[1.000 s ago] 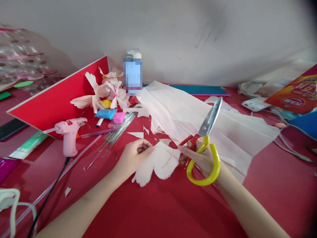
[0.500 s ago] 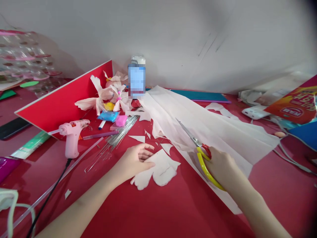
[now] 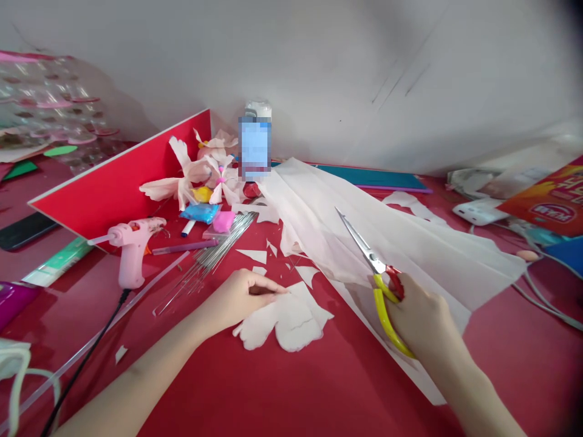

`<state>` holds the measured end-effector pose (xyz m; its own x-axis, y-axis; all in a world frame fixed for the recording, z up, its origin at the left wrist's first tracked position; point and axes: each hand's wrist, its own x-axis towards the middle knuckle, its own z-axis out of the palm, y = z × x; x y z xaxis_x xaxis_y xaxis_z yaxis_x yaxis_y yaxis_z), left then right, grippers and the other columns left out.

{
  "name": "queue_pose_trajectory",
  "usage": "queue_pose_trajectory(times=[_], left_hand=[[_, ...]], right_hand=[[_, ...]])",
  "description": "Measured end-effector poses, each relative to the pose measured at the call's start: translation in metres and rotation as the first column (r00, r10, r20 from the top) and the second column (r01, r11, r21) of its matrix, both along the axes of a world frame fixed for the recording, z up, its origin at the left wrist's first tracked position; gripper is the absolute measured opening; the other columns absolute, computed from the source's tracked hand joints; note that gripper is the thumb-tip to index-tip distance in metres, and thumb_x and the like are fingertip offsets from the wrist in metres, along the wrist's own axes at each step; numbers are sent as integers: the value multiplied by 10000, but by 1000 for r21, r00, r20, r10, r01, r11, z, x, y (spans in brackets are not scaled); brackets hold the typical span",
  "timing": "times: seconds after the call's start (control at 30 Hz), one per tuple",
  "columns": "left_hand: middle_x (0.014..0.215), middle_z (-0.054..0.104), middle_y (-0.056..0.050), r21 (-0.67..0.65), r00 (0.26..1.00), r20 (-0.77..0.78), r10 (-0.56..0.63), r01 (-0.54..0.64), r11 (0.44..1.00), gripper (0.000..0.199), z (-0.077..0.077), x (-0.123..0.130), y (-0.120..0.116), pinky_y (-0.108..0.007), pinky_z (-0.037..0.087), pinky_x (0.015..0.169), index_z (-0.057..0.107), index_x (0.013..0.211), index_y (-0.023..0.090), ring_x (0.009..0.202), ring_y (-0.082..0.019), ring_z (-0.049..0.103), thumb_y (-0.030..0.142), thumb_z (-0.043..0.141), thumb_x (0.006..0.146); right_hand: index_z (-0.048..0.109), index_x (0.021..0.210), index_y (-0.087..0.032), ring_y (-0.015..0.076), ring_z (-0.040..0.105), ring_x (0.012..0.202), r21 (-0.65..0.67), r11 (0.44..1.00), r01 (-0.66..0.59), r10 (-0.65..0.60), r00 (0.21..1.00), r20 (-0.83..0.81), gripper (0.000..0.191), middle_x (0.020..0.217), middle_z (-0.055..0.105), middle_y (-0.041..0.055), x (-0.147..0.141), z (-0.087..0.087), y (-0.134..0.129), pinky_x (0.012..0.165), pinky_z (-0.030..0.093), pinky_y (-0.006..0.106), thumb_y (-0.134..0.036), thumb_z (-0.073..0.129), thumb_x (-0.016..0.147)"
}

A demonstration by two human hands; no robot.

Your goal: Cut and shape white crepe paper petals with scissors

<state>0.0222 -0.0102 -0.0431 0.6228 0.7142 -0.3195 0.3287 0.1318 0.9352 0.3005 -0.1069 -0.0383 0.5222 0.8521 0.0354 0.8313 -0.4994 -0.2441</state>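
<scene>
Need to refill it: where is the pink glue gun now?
The pink glue gun sits left of centre in the head view, in front of the red board and left of the bundle of thin metal wires.

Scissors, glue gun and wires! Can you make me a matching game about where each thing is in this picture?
Things:
1. Yellow-handled scissors
2. Pink glue gun
3. Cut paper petal shape
4. Thin metal wires

Places:
A. Under the fingers of the left hand
B. Held in the right hand
C. Fanned out in a loose bundle
D. In front of the red board

Right pairs: 1-B, 2-D, 3-A, 4-C
</scene>
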Motion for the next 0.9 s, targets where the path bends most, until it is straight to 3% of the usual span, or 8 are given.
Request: queue_pose_trajectory(times=[0.17,0.3,0.37,0.47,0.53,0.6,0.73,0.9], left_hand=[[975,741,-47,88,1000,25,7,-9,996,188,-2,-1,-2,-321,536,825,689,973,240,934,-216,690,268,645,792],[1042,709,-49,343,990,-104,-98,128,931,217,-4,-1,-9,-276,544,739,726,862,241,829,-184,692,185,517,855],[1120,670,-74,506,976,-193,-101,187,842,261,-3,1,-13,-296,549,757,725,915,220,871,-194,681,143,480,866],[1286,582,-122,744,951,-293,-103,294,600,332,-2,4,-20,-392,478,977,706,989,161,1154,-261,569,37,433,848],[1305,583,-122,801,918,-352,-184,397,449,428,-3,4,-23,-400,417,1058,682,1074,142,1229,-260,516,-34,386,819],[1286,615,-103,792,866,-398,-302,491,364,550,-7,0,-24,-356,403,1079,612,1222,148,1230,-223,531,-76,338,801],[1465,476,-51,746,805,-411,-428,567,349,729,-15,-11,-22,-314,329,1138,436,1414,212,1374,-177,387,-104,325,766],[1553,313,-48,697,738,-454,-499,643,318,648,-10,-17,-20,-404,260,1175,412,1438,250,1437,-246,244,52,474,824]], right_hand=[[346,687,-263,199,442,436,60,998,-12,11,1000,9,218,501,477,7,-1,-1,-2,483,338,296,-435,455,765],[361,702,-258,204,453,455,22,1000,-20,21,1000,-7,206,532,511,25,-3,0,-1,496,355,299,-438,447,753],[366,708,-256,207,463,463,-11,1000,-27,27,1000,-15,221,547,527,33,-4,0,-1,503,365,302,-456,443,762],[382,734,-252,214,481,473,-13,999,-47,47,999,-14,236,562,536,35,-3,-1,-1,512,373,306,-479,430,782],[415,775,-246,225,505,499,-1,998,-62,62,998,-9,213,587,547,40,-2,-2,-2,522,380,308,-457,442,779],[443,818,-240,236,526,529,5,998,-63,63,998,-4,199,609,557,44,-1,-3,-2,533,388,309,-433,459,774],[446,817,-242,229,518,530,10,998,-56,56,998,6,183,611,553,35,1,-6,-2,532,387,304,-412,492,767],[454,819,-250,221,493,514,-19,999,-31,30,999,-35,177,602,550,25,-3,-6,-4,514,376,300,-421,482,785]])
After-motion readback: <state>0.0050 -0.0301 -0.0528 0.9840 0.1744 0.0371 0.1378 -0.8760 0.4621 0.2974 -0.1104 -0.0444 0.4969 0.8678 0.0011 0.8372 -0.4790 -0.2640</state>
